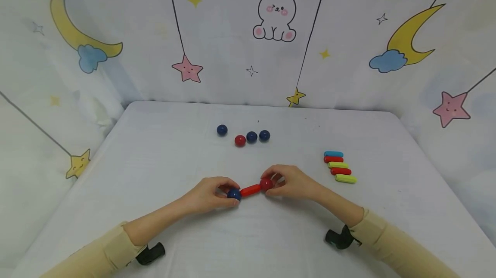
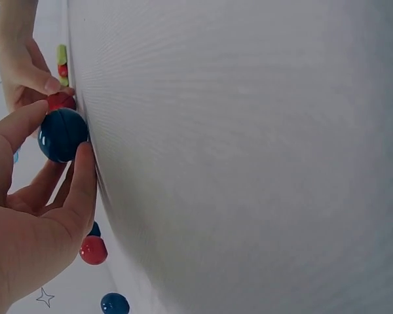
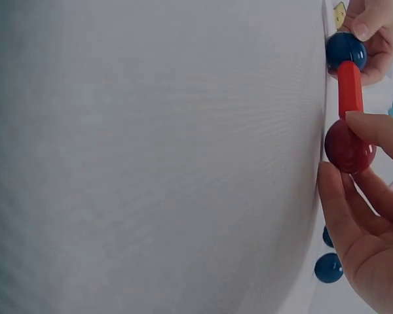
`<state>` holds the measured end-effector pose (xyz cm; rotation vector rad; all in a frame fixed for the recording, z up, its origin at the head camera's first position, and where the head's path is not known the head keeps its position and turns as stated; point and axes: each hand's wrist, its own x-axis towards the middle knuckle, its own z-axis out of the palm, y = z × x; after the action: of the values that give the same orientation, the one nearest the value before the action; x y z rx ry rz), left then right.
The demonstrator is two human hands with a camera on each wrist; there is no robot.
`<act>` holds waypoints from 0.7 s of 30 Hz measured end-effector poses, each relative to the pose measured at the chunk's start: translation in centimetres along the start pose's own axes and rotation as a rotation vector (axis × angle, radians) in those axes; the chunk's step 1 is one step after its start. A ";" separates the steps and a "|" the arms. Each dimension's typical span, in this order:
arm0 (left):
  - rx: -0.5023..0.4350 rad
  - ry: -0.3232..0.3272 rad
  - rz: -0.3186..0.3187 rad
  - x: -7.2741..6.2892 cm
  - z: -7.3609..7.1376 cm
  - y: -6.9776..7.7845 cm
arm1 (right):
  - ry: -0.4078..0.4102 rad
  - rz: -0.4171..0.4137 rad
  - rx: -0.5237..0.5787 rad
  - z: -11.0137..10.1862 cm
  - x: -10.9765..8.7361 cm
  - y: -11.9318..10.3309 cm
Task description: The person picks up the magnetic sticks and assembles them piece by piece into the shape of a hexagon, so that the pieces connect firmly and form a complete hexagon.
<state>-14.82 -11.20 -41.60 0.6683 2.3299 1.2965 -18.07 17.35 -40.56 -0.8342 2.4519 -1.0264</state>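
Note:
Near the middle of the table, a red rod (image 1: pixel 250 190) joins a blue ball (image 1: pixel 234 194) at its left end to a red ball (image 1: pixel 266 184) at its right end. My left hand (image 1: pixel 212 193) pinches the blue ball between thumb and fingers. On the other side, my right hand (image 1: pixel 291 182) holds the red ball the same way. In the right wrist view the red rod (image 3: pixel 350 88) runs straight between both balls. From the left wrist the blue ball (image 2: pixel 63 135) hides most of the rod.
Behind the hands lie a lone blue ball (image 1: pixel 222 130), a loose red ball (image 1: pixel 240 140) and two more blue balls (image 1: pixel 252 137) beside it. To the right, several short rods in blue, red and yellow-green (image 1: pixel 339 165) lie in a slanting row. A patterned cloth (image 1: pixel 232 32) hangs behind the table.

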 end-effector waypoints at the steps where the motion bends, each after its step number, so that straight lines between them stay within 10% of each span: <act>1: 0.013 0.003 0.004 0.0 0.0 0.0 | 0.001 0.000 0.001 0.0 0.0 0.0; 21: 0.104 -0.035 0.057 5.2 1.6 1.8 | 0.053 0.071 0.098 0.2 0.0 0.1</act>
<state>-17.75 -6.28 -41.42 0.7897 2.3784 1.1839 -17.96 17.32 -40.81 -0.6929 2.4340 -1.1459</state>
